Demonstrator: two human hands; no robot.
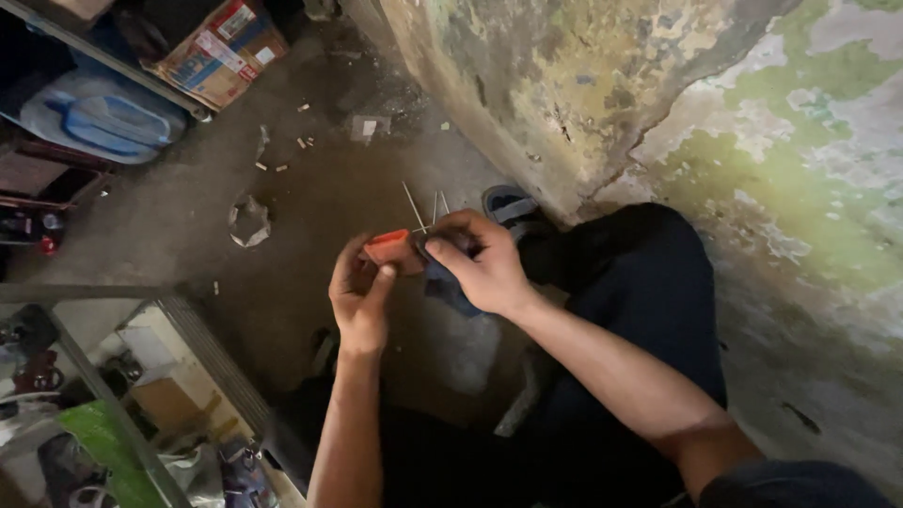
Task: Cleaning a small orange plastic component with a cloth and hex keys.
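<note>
Orange block [390, 250], both hands gripping

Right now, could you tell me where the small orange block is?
In the head view, the orange block sits centre frame, pinched between the left hand and right hand, above the concrete floor.

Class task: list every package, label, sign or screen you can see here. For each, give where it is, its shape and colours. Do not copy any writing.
Cardboard box: top left on the floor, tilted, brown with red, blue and white printed panels.
Paper scrap: floor by the wall, small, square, pale.
No screens or signs.
</note>
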